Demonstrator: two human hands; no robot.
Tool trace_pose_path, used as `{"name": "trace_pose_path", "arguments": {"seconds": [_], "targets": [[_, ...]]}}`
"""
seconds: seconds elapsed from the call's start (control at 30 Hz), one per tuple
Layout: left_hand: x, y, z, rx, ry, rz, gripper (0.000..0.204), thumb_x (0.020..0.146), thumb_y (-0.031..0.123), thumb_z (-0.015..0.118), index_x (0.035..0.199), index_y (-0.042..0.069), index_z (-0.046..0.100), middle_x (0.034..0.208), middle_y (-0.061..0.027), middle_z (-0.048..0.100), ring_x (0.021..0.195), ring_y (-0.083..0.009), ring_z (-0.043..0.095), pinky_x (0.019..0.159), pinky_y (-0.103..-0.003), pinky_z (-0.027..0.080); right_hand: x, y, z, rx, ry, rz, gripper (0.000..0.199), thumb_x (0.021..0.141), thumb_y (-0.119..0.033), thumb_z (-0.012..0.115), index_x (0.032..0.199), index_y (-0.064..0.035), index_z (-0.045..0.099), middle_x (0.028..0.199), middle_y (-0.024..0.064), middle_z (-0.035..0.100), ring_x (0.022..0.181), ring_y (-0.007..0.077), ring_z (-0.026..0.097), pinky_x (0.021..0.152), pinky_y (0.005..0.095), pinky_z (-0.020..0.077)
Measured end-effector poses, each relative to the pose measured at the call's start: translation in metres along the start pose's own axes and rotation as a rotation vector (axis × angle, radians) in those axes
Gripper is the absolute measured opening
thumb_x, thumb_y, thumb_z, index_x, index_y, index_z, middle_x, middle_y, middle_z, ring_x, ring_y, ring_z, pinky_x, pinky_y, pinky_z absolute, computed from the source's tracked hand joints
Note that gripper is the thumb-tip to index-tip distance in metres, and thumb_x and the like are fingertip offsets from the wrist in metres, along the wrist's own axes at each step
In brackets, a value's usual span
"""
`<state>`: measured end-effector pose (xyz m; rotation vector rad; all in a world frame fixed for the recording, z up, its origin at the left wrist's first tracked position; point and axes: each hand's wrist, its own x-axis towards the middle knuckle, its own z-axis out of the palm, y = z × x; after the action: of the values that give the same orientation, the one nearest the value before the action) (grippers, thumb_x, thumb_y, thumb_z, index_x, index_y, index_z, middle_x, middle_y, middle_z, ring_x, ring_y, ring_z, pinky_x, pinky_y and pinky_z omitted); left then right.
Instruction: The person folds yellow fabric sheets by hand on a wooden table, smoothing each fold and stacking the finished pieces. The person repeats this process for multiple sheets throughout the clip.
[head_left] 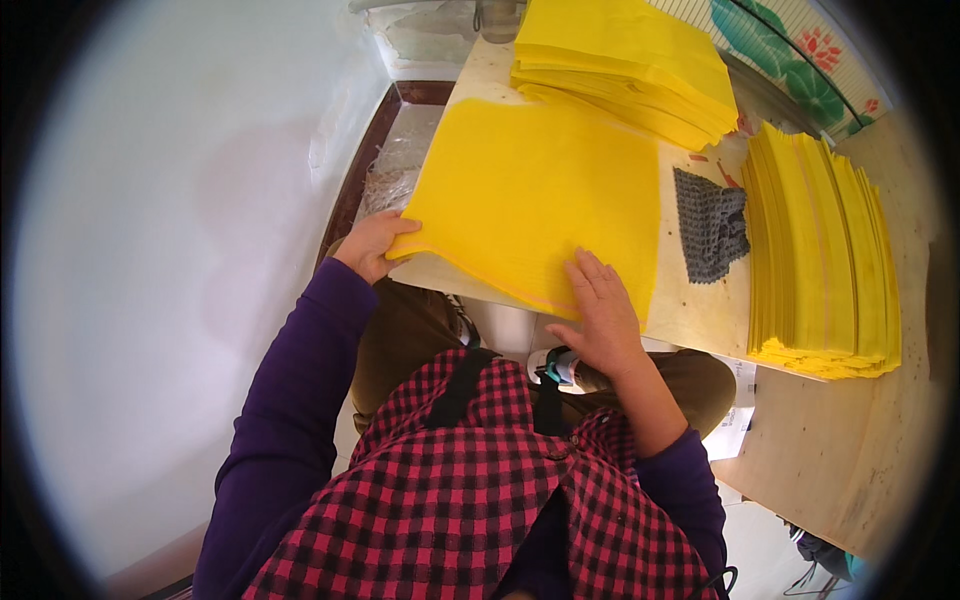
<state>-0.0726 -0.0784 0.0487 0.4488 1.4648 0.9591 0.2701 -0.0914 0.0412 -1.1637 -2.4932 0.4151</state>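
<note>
Fabric sheet, yellow and rectangular, looks mostly laid flat, its near-left corner, pinched by left hand, unsettled, right hand open atop its near edge.

The area appears to be a small workshop: a plain wooden worktable carries one thick stack of yellow fabric sheets and a second stack to the right.

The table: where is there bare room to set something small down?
One bare patch of table lies in front of the grey cloth, between the yellow sheet and right stack. A smaller one is left of the far stack. The middle is crowded: sheet, left hand gripping its corner, right hand at its near edge.
</note>
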Motion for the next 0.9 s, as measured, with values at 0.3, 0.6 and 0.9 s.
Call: {"name": "trace_pose_path", "arguments": {"seconds": [0.3, 0.6, 0.9], "targets": [[-0.002, 0.007, 0.003, -0.143, 0.025, -0.020, 0.012, 0.084, 0.008, 0.064, 0.095, 0.005, 0.058, 0.081, -0.0032, 0.061, 0.058, -0.0093, 0.056, 0.042, -0.018, 0.042, 0.001, 0.015, 0.008, -0.111, -0.001, 0.005, 0.050, 0.077, -0.011, 0.067, 0.124, -0.0042, 0.051, 0.131, 0.0133, 0.051, 0.122, 0.0310, 0.048, 0.106, 0.0447, 0.0355], [-0.007, 0.006, 0.006, -0.175, 0.013, 0.021, 0.027, 0.090, 0.012, 0.058, 0.116, 0.006, 0.056, 0.084, -0.0048, 0.063, 0.067, -0.0119, 0.060, 0.056, -0.022, 0.050, 0.015, 0.034, -0.017, -0.153, -0.087, 0.148, 0.017, 0.085, -0.014, 0.056, 0.099, -0.0086, 0.064, 0.093, 0.0146, 0.066, 0.090, 0.0335, 0.062, 0.076, 0.0431, 0.0498], [-0.005, -0.008, -0.019, -0.289, -0.256, 0.141, 0.039, 0.101, 0.033, 0.038, 0.128, 0.008, 0.050, 0.091, -0.0106, 0.065, 0.075, -0.0173, 0.063, 0.070, -0.027, 0.051, 0.057, 0.047, -0.054, 0.010, -0.338, 0.232, 0.018, 0.087, -0.020, 0.054, 0.093, -0.0047, 0.063, 0.087, 0.0199, 0.064, 0.085, 0.0383, 0.061, 0.073, 0.0450, 0.0485]]}}
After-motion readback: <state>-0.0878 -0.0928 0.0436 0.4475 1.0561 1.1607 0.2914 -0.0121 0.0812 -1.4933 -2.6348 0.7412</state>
